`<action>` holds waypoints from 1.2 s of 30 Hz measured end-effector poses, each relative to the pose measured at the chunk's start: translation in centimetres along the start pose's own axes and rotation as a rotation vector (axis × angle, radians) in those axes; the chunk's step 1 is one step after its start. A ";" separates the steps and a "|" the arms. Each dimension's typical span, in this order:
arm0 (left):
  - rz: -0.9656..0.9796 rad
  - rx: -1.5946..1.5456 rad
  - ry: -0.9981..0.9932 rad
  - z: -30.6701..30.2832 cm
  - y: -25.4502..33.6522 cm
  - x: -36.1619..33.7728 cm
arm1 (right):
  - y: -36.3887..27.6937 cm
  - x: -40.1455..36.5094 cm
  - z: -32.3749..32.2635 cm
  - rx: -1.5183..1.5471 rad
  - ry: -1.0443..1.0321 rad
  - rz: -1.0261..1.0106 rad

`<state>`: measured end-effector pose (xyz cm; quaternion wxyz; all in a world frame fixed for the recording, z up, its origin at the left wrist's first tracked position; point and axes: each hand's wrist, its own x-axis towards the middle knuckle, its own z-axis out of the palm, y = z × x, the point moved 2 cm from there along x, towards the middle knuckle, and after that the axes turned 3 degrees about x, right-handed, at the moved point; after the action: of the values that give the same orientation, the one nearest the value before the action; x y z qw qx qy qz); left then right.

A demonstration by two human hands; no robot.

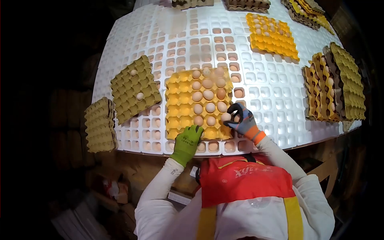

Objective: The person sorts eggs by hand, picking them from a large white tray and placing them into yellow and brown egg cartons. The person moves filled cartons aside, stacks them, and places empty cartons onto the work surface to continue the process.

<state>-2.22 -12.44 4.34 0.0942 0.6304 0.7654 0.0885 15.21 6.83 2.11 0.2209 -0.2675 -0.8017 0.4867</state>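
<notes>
Your right hand in a blue-grey glove with an orange cuff pinches a pale, rounded egg between thumb and fingers, at the right side of the yellow moulded egg tray. Your left hand in a green glove meets the tray's near edge, fingers curled; whether it grips anything, I cannot tell. The partly filled tray lies on white, square-celled trays.

Eggs in tray atop grid.

Single view from wearer's head, forward and down, near yellow tray
</notes>
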 end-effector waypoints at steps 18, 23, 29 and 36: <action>-0.062 0.149 0.051 -1.5 -2.4 3.3 | -3.4 2.8 9.1 -0.979 -0.329 -0.042; -0.070 0.233 0.010 -1.5 -0.8 4.7 | -4.9 2.1 6.3 -0.757 -0.248 0.000; -0.107 -0.131 -0.014 -3.7 -2.6 5.1 | -1.5 -8.0 -2.4 0.733 -0.200 0.593; 0.052 -0.792 -0.244 -2.7 7.2 6.8 | 2.9 -20.2 -10.1 -0.381 0.313 0.481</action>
<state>2.67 -4.45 8.57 0.4171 0.5704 0.6393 0.3031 37.40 1.61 1.97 0.1662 -0.5569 -0.7484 0.3195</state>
